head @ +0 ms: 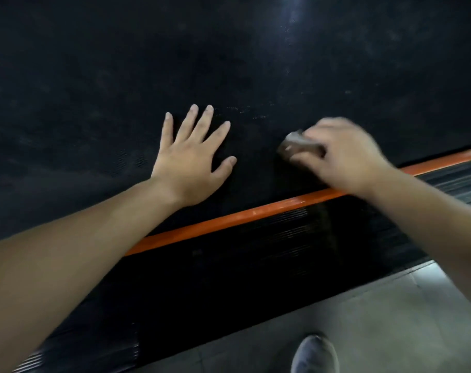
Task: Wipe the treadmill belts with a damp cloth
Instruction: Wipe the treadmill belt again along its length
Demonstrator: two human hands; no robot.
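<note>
A: Where is the cloth?

B: The cloth [296,145] is a small, dark, bunched wad on the black treadmill belt [229,63], right of the middle of the view. It sits under the front of the right hand [342,154], and only its left end pokes out past the fingers.

A: How does that hand hold it?

B: The fingers curl over the top of the wad and the thumb closes in from below, so the cloth is gripped between them and pressed to the belt. The hand is blurred, so I cannot tell the finer lie of each finger.

A: And the other hand?

B: The left hand [191,160] lies palm down on the belt, fingers straight and spread wide, thumb out to the side. It holds nothing. It is left of the cloth, near it but apart, with bare belt between thumb and wad.

A: What lies around them?

B: An orange strip [229,222] runs along the belt's near edge, passing under both forearms. Beside it is a black ribbed side rail [256,265], then grey floor [390,319], with the toe of a grey shoe [313,355] at the bottom edge.
</note>
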